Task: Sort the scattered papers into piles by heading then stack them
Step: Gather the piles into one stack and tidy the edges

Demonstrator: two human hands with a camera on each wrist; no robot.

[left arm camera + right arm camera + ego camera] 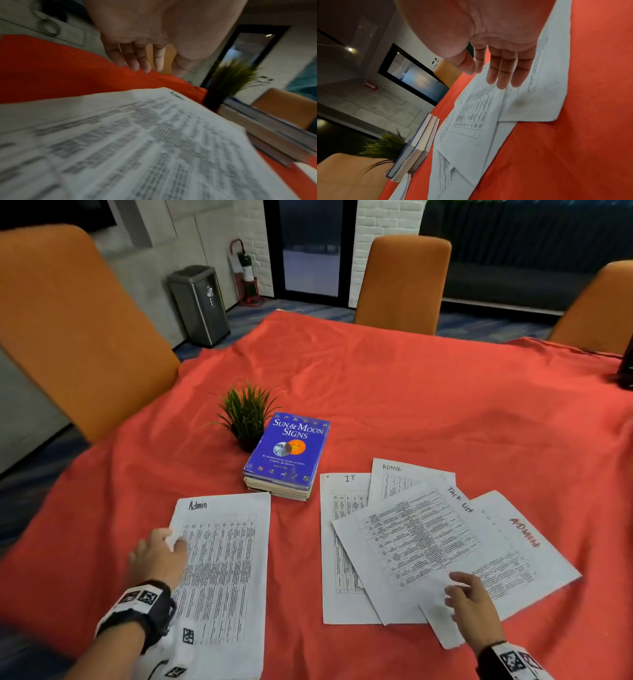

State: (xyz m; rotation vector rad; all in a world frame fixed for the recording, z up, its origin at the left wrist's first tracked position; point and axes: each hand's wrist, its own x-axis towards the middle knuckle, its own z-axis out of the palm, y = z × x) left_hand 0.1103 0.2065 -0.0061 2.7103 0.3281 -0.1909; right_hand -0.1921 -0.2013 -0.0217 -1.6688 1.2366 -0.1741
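sorting is under way on a red tablecloth (411, 392): at 8 o'clock a lone sheet headed "admin" (226, 570) lies apart as what looks like the first pile, with the left hand (157, 556) over its left edge, fingers loosely spread and pinching nothing; whether they touch the paper cannot be told. at centre, toward 12 o'clock of that sheet, a small potted plant (248, 414) and a stack of books (287, 455) sit just beside its top right corner, narrowing the room there. at 4 o'clock the unsorted heap remains: an "it" sheet (342, 542) at the bottom left, a second "admin" sheet (404, 477) at the back, a "task list" sheet (414, 539) on top, and a red-lettered "admin" sheet (520, 556) fanned out to the right. the right hand (472, 604) rests on the near edge of the heap, fingers straight and together, gripping nothing. judging by this, most of the task is left: two admin sheets to join the first, two more headings to place, then the stacking. open cloth lies wide at 12 and 2 o'clock, and between pile and heap; the near table edge is close.
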